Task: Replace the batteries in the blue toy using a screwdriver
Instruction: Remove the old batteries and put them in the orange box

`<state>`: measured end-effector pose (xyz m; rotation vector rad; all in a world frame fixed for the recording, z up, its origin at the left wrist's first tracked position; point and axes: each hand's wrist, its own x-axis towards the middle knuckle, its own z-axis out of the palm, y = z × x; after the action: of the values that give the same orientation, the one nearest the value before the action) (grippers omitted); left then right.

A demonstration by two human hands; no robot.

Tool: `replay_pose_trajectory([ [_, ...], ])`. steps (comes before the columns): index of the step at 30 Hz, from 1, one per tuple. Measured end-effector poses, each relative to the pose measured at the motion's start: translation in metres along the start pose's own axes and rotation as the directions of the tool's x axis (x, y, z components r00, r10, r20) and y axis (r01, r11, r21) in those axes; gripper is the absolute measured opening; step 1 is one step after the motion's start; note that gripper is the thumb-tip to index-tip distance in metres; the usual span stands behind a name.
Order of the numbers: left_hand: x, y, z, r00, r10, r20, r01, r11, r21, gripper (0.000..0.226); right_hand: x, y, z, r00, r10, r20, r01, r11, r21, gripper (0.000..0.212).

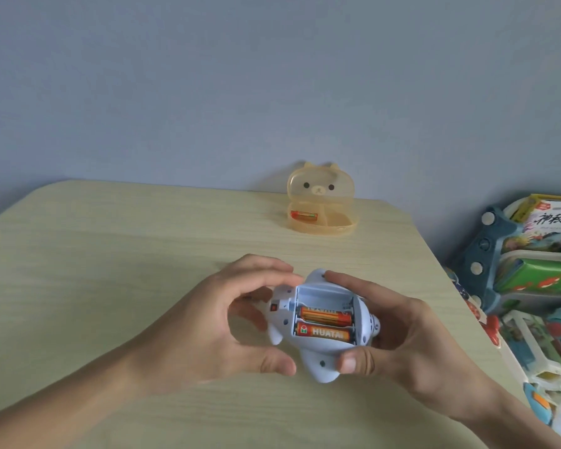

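The toy [321,325] is held just above the counter [110,286], belly up, so that its open battery bay faces the camera and can be reached from above. It is gripped by the right hand [412,335]: the thumb is pressed on the near fin and the fingers are wrapped round the far side and the nose, which keeps the body from rolling. The left hand [214,319] is cupped loosely at the tail end, fingers curled and partly spread; its thumb lies near the lower edge, but whether it bears on the toy cannot be told. No cover is on the bay, and none is seen on the counter, nor is a screwdriver.

Two batteries [324,325] lie side by side in the near slots; the far slot appears empty. A third battery [303,215] rests in the left compartment of the box [321,218], which stands open well apart at the far edge, its lid propped up, probably so that cells can be taken or dropped without fumbling. Whether the seated cells are old or new cannot be judged.
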<state>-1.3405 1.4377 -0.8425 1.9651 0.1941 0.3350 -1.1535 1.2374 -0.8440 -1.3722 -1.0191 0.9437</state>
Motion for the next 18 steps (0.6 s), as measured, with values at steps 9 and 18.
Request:
replay_pose_trajectory([
  [9, -0.007, -0.001, 0.009, 0.987, -0.128, 0.100, 0.149, 0.960, -0.239, 0.072, -0.006, -0.007, 0.003, 0.999, 0.003, 0.053, 0.005, 0.990, -0.142, 0.081],
  [18, -0.011, 0.006, 0.004, 0.977, -0.160, 0.138, 0.183, 0.968, -0.170, 0.070, -0.004, -0.070, 0.013, 0.939, 0.250, 0.234, 0.167, 0.262, -0.950, 0.064],
])
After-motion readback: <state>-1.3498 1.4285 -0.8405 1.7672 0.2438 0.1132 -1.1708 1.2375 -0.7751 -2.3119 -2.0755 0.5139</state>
